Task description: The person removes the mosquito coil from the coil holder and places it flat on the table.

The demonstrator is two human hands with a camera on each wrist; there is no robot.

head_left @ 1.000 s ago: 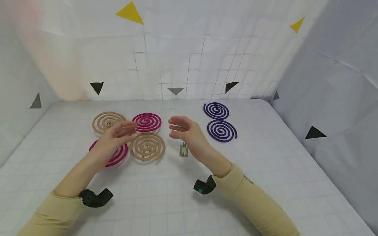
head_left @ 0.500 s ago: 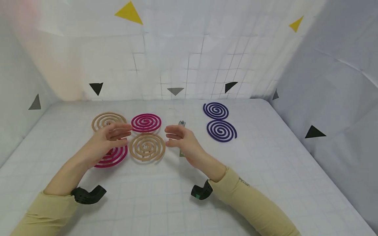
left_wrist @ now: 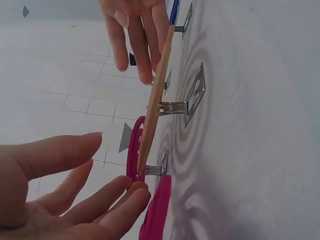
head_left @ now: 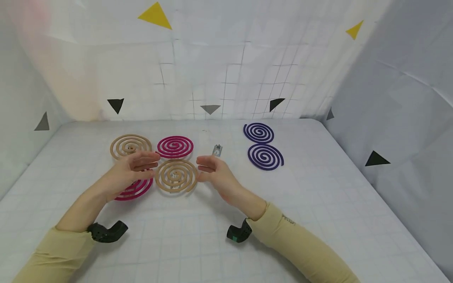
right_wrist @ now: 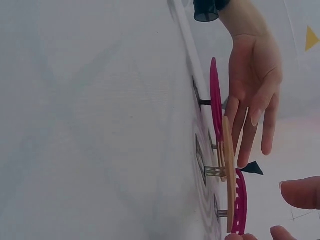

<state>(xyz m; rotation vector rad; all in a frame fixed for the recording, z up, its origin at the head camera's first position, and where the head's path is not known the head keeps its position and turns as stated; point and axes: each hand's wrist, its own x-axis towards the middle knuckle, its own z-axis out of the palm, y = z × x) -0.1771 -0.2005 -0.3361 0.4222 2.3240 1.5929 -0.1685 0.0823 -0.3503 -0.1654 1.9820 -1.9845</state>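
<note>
Several mosquito coils stand on small metal stands. The front tan coil (head_left: 176, 175) lies raised between both hands in the head view. My left hand (head_left: 125, 175) hovers over the front pink coil (head_left: 136, 190), its fingertips close to the tan coil's left edge. My right hand (head_left: 223, 179) is at the tan coil's right edge, thumb and fingers apart. Fingers of both hands are relaxed and grip nothing. In the left wrist view, the tan coil (left_wrist: 152, 110) sits edge-on atop its metal stand (left_wrist: 196, 95). Part of the front pink coil is hidden under my left hand.
Behind are another tan coil (head_left: 131, 145) and a pink coil (head_left: 175, 147). Two purple coils (head_left: 259, 133) lie to the right, one in front of the other. A bare metal stand (head_left: 217, 150) is just beyond my right hand. White sheet walls rise around the table (head_left: 318, 204).
My right hand has moved left and nearer, to the tan coil's edge, covering the nearer bare metal stand and exposing the farther one. My left hand has shifted slightly left. The coils stay put.
</note>
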